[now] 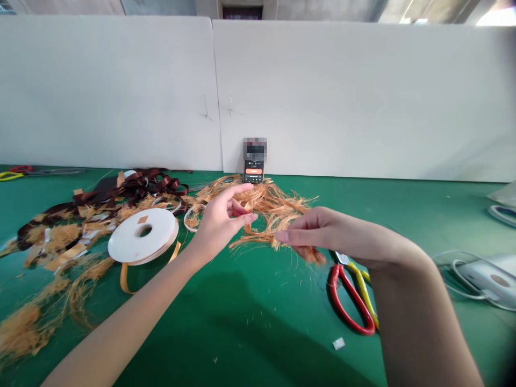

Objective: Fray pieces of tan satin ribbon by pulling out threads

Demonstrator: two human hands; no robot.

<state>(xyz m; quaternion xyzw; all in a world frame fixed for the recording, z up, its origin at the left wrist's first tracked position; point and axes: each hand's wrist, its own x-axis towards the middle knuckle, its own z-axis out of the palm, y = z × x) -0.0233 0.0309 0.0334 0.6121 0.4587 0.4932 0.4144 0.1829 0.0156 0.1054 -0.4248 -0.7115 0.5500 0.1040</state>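
Note:
My left hand (220, 220) reaches over the middle of the green table, its index finger stretched out and its thumb closing on a short piece of orange ribbon (248, 226). To its right, my right hand (318, 231) has thumb and fingers pressed together. Its lower fingers are blurred, and what they hold, if anything, is hidden. Behind and between both hands lies a loose heap of frayed orange ribbon strips (278, 204). Scissors with red and yellow handles (350, 301) lie just below my right hand, partly covered by the wrist.
A white ribbon spool (141, 239) lies left of my left forearm. Brown ribbon (149, 183) and orange fluff (24, 328) spread across the left side. A phone (253, 169) leans against the white panel (342, 97). A white device with a cable (492, 277) sits at right.

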